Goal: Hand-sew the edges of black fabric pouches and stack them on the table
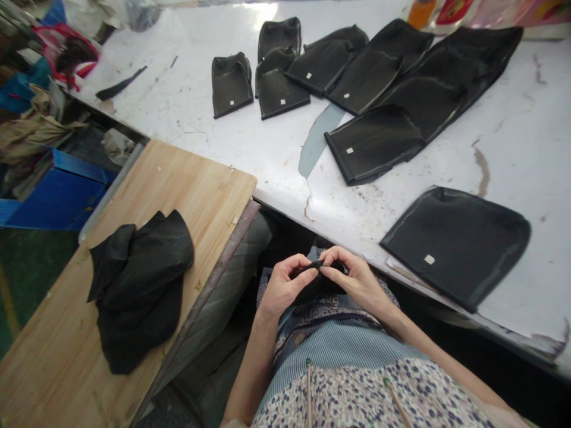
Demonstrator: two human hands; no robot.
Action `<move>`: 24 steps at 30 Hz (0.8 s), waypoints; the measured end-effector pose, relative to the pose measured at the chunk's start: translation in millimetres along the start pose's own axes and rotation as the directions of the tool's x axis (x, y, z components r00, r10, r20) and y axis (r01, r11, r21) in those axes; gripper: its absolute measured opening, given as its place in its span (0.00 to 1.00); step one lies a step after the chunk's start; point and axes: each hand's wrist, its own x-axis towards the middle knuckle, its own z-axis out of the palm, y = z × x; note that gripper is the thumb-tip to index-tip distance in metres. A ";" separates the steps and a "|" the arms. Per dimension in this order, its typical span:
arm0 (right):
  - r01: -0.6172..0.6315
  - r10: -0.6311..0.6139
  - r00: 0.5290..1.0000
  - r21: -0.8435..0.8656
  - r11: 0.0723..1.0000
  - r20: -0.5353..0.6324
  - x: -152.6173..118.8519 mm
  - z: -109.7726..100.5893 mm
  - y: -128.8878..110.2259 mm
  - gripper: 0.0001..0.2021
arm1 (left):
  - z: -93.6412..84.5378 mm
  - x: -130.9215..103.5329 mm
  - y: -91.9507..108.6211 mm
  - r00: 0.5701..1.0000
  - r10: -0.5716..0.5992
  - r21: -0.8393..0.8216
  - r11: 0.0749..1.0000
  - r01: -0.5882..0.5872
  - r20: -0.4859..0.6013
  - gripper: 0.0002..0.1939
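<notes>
My left hand (289, 284) and my right hand (350, 276) meet over my lap, thumbs and fingertips pinching the edge of a black piece (320, 285). Most of that piece hangs below the fingers, partly hidden by them. To the right, near the white table's front edge, lies a single flat black piece (464, 244) with a small pale tag. Farther back are several similar black pieces (375, 142), overlapping in stacks, with pale tags near their straight edges.
On a wooden board (214, 178) at the left lies a crumpled black cloth pile (143, 285). The white table (178, 113) spans the back and right. A black strip (120, 84) lies at its far left. Beyond the board stands a blue box (66, 190).
</notes>
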 end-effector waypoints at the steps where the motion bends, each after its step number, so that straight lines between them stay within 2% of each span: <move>1: 0.000 0.000 1.000 0.002 1.000 0.003 0.0 0.0 -0.1 0.07 | -0.8 -0.2 -0.1 1.000 0.018 0.011 1.000 -0.018 0.002 0.12; 4: -0.005 0.005 1.000 0.007 1.000 0.005 1.0 0.6 -1.4 0.07 | -2.9 -0.1 0.4 0.998 0.054 0.051 0.997 -0.055 0.021 0.12; 11: 0.041 -0.041 0.999 -0.029 0.999 0.005 6.3 7.4 -7.0 0.07 | -6.0 -1.4 9.9 0.999 0.033 0.135 0.990 -0.035 0.019 0.16; 16: 0.169 -0.172 0.985 -0.131 0.977 -0.014 8.1 -1.7 -4.8 0.06 | -14.5 -5.9 10.8 0.990 0.092 -0.105 0.989 -0.102 -0.103 0.14; 20: 0.144 -0.148 0.989 -0.137 0.980 -0.020 7.9 -11.9 -0.3 0.04 | -21.2 -7.2 4.9 0.968 0.177 -0.189 0.959 -0.209 -0.176 0.14; 24: 0.085 -0.086 0.996 -0.067 0.994 -0.013 6.5 -13.6 2.5 0.06 | -23.3 -7.5 2.4 0.961 0.195 -0.233 0.943 -0.238 -0.194 0.15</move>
